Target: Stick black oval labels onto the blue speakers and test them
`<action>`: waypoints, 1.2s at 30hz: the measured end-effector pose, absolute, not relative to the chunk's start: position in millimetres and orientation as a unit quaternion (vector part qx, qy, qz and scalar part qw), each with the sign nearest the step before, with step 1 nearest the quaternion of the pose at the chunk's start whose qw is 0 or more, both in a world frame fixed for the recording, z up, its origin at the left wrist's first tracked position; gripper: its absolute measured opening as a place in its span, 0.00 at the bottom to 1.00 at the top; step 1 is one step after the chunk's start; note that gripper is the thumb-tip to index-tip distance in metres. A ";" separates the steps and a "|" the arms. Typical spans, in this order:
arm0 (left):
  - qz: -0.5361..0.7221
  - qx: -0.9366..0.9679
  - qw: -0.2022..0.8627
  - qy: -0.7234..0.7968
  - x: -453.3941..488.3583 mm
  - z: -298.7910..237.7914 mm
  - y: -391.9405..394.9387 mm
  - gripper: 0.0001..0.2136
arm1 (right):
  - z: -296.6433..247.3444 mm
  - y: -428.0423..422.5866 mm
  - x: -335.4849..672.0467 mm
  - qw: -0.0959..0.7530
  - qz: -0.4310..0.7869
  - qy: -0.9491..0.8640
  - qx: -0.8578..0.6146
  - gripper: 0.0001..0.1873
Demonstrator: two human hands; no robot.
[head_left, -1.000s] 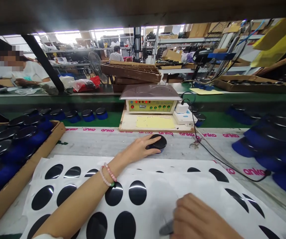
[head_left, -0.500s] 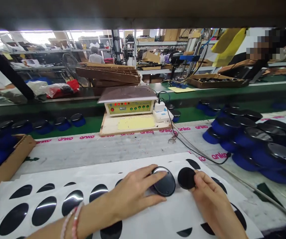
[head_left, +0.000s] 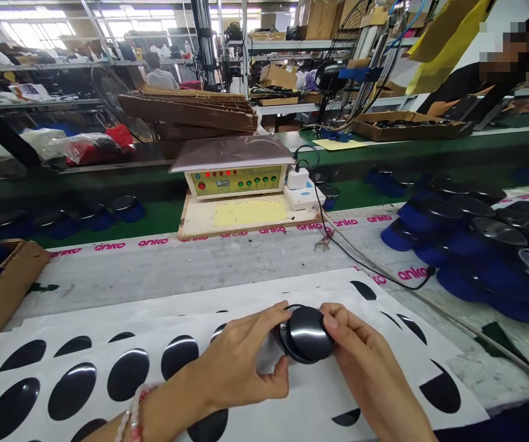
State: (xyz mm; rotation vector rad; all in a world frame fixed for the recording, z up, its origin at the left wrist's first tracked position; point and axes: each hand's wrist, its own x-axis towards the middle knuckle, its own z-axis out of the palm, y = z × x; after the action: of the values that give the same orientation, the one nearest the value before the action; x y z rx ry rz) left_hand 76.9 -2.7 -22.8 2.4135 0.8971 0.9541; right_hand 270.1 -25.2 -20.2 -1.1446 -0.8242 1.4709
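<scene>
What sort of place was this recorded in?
Probably a factory assembly line: blue, black-topped parts sit along a green belt-like strip, sheets of black discs lie on the bench, and a control box shows red lights.

We are seeing strong light coming from the windows [head_left: 38,31], which are glaring nearly white. The white sheet [head_left: 301,408] is looking bright, while the green surface [head_left: 166,224] is lying dim. Glare is streaking the black discs [head_left: 129,374] (a broad band is crossing the held disc [head_left: 309,334]). Leftward, blue cups [head_left: 57,226] are appearing blurred and stretched.
</scene>
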 end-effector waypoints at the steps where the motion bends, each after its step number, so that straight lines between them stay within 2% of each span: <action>1: 0.339 0.861 0.196 0.324 77.3 -23.6 -3.4 0.33 | -19.5 -25.4 269.7 0.522 0.615 -0.345 -0.480 0.19; 10: 0.305 0.863 0.213 0.341 75.2 -27.9 -9.9 0.38 | -18.7 -30.7 262.3 0.516 0.595 -0.361 -0.499 0.19; 17: 0.231 0.808 0.367 0.399 74.6 -25.5 -10.7 0.50 | -17.2 -31.9 262.5 0.510 0.589 -0.362 -0.512 0.20; 27: 0.246 0.799 0.381 0.395 76.0 -25.3 -9.6 0.49 | -23.3 -34.9 263.6 0.491 0.555 -0.407 -0.534 0.17; 36: 0.249 0.820 0.345 0.384 75.6 -26.4 -10.6 0.47 | -20.4 -35.0 266.5 0.447 0.447 -0.510 -0.584 0.16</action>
State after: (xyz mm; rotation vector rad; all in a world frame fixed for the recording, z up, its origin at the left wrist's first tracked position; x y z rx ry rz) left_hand 75.6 -10.6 -26.4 2.1291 0.9964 0.6467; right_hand 266.5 -35.0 -20.4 -1.4452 -1.2621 1.1070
